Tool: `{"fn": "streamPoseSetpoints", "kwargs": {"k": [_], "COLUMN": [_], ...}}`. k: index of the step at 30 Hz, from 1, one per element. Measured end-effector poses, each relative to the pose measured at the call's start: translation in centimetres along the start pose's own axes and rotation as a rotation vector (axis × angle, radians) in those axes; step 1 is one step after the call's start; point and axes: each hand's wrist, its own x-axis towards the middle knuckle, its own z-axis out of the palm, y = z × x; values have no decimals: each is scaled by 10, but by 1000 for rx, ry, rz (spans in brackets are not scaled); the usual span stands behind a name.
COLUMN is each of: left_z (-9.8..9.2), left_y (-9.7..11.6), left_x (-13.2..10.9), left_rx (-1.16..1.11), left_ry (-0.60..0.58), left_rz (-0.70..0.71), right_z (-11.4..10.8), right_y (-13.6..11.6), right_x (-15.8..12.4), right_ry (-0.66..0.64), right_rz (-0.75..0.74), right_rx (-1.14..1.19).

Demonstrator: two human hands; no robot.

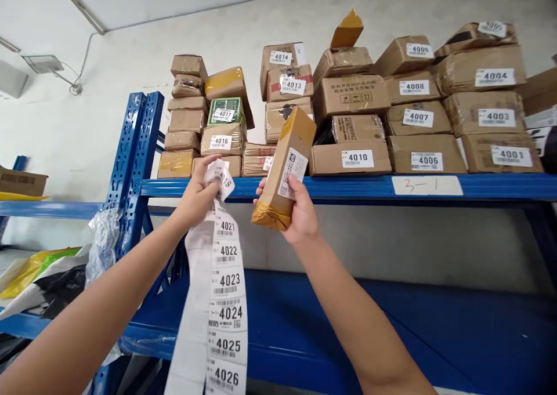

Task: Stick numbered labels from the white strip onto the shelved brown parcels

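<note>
My left hand (204, 191) is closed on the top of a long strip of labels (228, 280), which hangs down past the lower shelf. Printed numbers from 4021 to 4026 run down the strip. A label (225, 180) with a partly covered number is curled up at the fingertips. In my right hand (301, 209) is a long narrow cardboard box (282, 163), tilted, with brown tape on both ends and a white shipping label on its side. The box is in front of the upper shelf, apart from the label strip.
Stacks of numbered cardboard boxes (357, 159) line the blue upper shelf (348, 187), which carries a "3-1" sign (427, 185). Below is a blue lower shelf (304, 308). A blue upright (138, 151) stands at left, beside plastic-wrapped parcels (65, 279).
</note>
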Motion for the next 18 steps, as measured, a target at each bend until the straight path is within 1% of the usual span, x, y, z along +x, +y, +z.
{"fn": "streamPoseSetpoints", "kwargs": {"k": [1, 3, 4, 5, 6, 8, 9, 11, 14, 16, 18], "left_z": [1, 7, 12, 17, 23, 34, 38, 40, 35, 31, 29], "left_y": [1, 7, 11, 15, 17, 17, 14, 6, -6, -11, -12], "left_x": [-6, -19, -27, -34, -41, -50, -53, -56, -56, -57, -58], "left_rx": [123, 316, 365, 387, 393, 380, 351, 243, 115, 121, 136], "left_ry": [-29, -143, -195, -222, -217, -127, -79, -31, -18, -1, 37], "left_rz": [29, 77, 90, 92, 82, 60, 71, 164, 378, 461, 481], "right_z": [0, 0, 0, -1, -2, -3, -4, -6, -10, -12, -14], "right_y": [1, 4, 6, 8, 10, 16, 19, 25, 32, 34, 34], "right_x": [-2, -5, -5, -6, -6, -8, -9, -11, -13, -12, -13], "right_ry": [18, 55, 67, 70, 66, 30, -1, -84, -203, -226, -212], "right_rz": [-30, -97, -125, -146, -163, -179, -184, -191, -161, -127, -96], "right_rx": [39, 101, 112, 105, 84, 31, 8, -24, -57, -46, 4]}}
